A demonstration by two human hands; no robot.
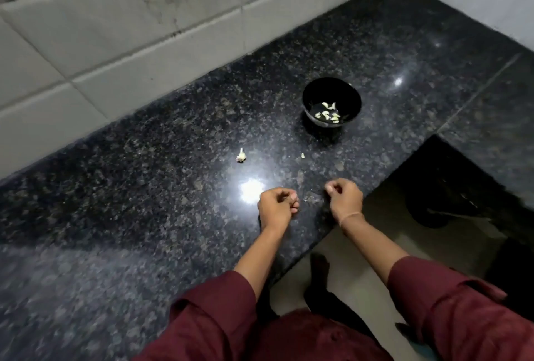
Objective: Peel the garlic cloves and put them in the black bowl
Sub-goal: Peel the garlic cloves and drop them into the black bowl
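The black bowl [315,91] stands on the dark granite counter [161,193], right of centre, with several peeled garlic cloves [328,114] at its bottom. An unpeeled piece of garlic [240,156] lies on the counter to the bowl's left. A tiny pale scrap [302,155] lies below the bowl. Both hands hover near the counter's front edge, a short gap between them. My left hand [276,206] has its fingers curled into the palm. My right hand [344,195] is curled too, thumb against fingertips. No clove shows in either hand.
A grey tiled wall [115,42] runs along the back of the counter. The counter turns a corner at the right, where its front edge steps back above a floor [361,282]. A bright light glare sits on the stone just left of my left hand.
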